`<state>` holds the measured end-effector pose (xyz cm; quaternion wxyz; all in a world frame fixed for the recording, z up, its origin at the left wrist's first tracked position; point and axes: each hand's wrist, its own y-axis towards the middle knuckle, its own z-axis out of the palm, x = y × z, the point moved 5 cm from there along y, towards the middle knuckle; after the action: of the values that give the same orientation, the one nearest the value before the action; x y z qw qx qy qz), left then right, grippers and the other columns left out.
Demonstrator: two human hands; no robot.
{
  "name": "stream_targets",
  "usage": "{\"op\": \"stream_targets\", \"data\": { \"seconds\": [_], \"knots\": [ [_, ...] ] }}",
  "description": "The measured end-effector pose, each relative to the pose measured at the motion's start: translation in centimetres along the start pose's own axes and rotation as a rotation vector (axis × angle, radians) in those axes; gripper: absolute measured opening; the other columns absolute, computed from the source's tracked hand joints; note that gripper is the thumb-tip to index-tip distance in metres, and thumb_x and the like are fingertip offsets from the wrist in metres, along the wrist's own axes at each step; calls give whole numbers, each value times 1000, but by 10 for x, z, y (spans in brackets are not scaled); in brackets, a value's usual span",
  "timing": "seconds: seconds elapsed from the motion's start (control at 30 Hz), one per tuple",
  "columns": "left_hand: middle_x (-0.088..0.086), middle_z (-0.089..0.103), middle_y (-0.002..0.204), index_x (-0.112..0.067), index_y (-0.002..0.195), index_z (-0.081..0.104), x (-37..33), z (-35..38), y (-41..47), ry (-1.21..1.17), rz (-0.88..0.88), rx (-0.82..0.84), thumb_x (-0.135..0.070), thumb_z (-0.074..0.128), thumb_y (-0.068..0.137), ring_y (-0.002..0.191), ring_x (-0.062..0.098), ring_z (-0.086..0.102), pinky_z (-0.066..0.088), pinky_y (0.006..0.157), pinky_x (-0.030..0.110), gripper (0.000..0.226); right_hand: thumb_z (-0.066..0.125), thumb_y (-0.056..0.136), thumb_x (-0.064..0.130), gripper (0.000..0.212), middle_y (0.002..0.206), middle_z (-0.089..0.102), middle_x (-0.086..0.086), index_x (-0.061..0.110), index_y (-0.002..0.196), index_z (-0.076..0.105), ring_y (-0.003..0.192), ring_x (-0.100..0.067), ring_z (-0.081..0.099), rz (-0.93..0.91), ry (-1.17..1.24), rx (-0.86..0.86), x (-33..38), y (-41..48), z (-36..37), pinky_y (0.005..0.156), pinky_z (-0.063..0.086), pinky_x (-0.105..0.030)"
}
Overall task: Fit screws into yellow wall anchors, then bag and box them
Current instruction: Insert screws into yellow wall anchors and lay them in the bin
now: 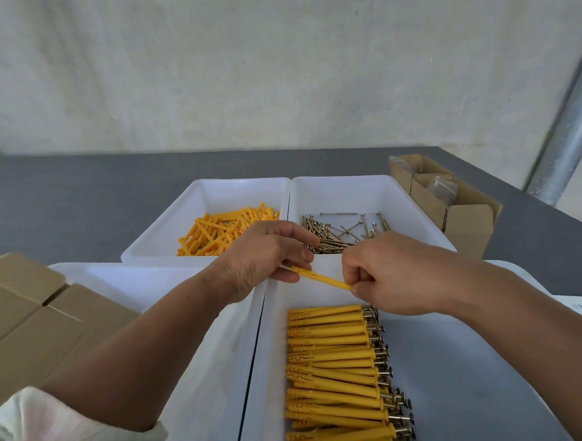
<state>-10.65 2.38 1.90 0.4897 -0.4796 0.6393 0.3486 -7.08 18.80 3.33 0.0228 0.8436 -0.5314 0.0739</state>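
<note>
Over the far end of the white plastic tray (pixel 456 363) of finished anchors (pixel 332 368), the left hand (pixel 264 258) and right hand (pixel 395 275) each pinch one end of a slim yellow plastic wall anchor (pixel 322 279), where a crooked push could jam the unseen screw or bend the anchor.

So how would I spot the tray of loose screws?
Start at the grey table: white plastic trays sit on it, two far, two near. Take the far right white tray, next to the open cardboard box. Unlike its left neighbour with loose yellow plastic anchors, it holds thin brass-coloured metal screws.
</note>
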Motion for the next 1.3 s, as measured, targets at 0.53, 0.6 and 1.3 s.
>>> {"op": "stream_targets", "data": {
  "seconds": [0.53, 0.6, 1.3],
  "knots": [
    [-1, 72, 73, -16, 86, 74, 2, -16, 4, -10, 42, -248, 2, 59, 83, 66, 10, 70, 43, 43, 17, 23, 51, 90, 8, 25, 100, 64, 3, 23, 100, 69, 94, -16, 58, -35, -156, 108, 9, 7, 27, 81, 52, -33],
    [0, 71, 75, -18, 85, 73, 4, -29, 6, 59, 57, -381, 1, 59, 83, 65, 10, 68, 47, 47, 19, 24, 50, 91, 11, 25, 100, 64, 4, 24, 101, 69, 94, -15, 58, -45, -152, 95, 9, 6, 27, 83, 52, -35],
    [-13, 45, 139, -46, 110, 61, 40, -57, 28, 1035, -90, -340, -41, 38, 94, 119, 19, 50, 34, 80, 34, 28, 27, 103, 42, 34, 94, 43, 11, 35, 72, 40, 92, -13, 47, 154, 154, -165, -48, 36, 22, 81, 40, -34]
  ]
}}
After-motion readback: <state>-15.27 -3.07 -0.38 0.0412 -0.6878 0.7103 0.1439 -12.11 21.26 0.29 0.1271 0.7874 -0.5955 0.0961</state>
